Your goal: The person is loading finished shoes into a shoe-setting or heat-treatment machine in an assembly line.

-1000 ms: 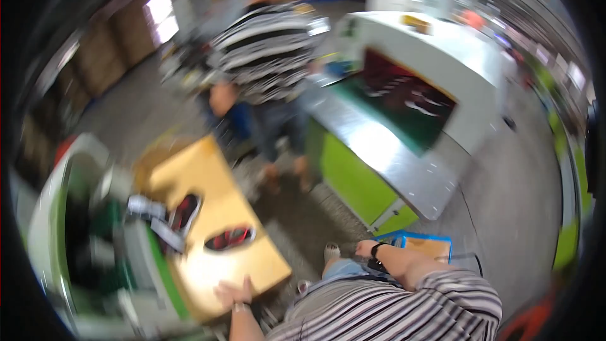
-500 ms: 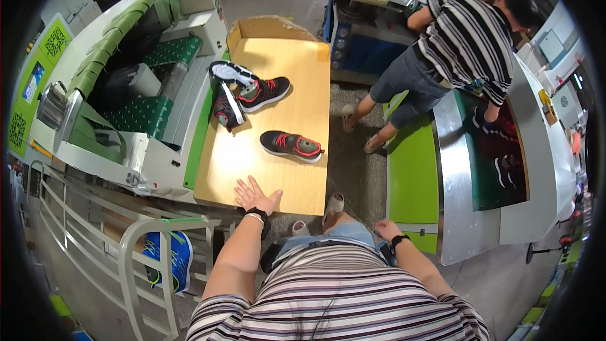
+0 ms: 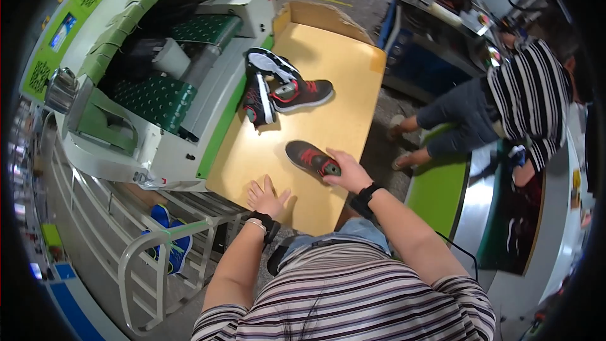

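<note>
A black sneaker with red laces and a pale sole [image 3: 307,155] lies on the wooden tabletop [image 3: 350,107], toe pointing away to the left. My right hand [image 3: 349,172] is closed around its heel end, thumb and fingers on either side of the collar. My left hand [image 3: 266,199] rests flat near the table's front edge, fingers spread, holding nothing. Farther back is a group of similar shoes: an upright sneaker [image 3: 309,95], one tipped on its side [image 3: 257,102], and one showing its white sole [image 3: 268,63].
At the left, a white machine [image 3: 161,158] with a green dotted conveyor belt [image 3: 158,98] adjoins the table. A metal rack [image 3: 129,256] holds blue shoes [image 3: 180,246]. On the right, a co-worker in a striped shirt [image 3: 527,91] bends over another bench. Cardboard [image 3: 328,16] edges the table's far end.
My right hand has come up from beside my hip and taken hold of the near sneaker's heel. My left hand stays spread on the table. The view has swung left.
</note>
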Available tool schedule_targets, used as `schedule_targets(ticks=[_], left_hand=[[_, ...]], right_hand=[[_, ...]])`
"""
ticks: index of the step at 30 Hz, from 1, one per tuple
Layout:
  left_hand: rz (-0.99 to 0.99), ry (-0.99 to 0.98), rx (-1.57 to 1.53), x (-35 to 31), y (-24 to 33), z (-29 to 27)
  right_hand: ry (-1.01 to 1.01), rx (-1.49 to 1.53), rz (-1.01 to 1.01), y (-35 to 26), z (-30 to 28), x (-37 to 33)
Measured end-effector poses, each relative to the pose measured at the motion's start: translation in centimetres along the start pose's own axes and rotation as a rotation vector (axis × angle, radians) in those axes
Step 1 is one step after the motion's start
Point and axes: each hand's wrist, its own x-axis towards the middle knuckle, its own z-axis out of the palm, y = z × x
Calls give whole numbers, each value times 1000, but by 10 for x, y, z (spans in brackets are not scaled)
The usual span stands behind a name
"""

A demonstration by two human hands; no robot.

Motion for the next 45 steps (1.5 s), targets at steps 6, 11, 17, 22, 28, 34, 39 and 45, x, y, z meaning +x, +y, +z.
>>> schedule_targets(ticks=[6, 11, 17, 22, 28, 34, 39, 45], left_hand=[[141, 512, -690, 122, 39, -82], [10, 619, -625, 171, 72, -96], [-10, 823, -261, 93, 95, -79], [11, 731, 17, -29, 57, -13], [35, 700, -394, -44, 66, -10], [55, 303, -981, -27, 65, 13], [293, -94, -1244, -50, 72, 0], [76, 747, -387, -68, 47, -45]], right_hand=[[-161, 296, -31, 7, 12, 16], [-394, 523, 144, 12, -25, 41], [-212, 320, -25, 62, -63, 70], [-297, 135, -165, 35, -85, 158], [-60, -408, -530, 6, -35, 271], [-210, -497, -646, -34, -8, 268], [-345, -260, -1105, -85, 16, 230], [-986, 81, -996, -94, 62, 204]])
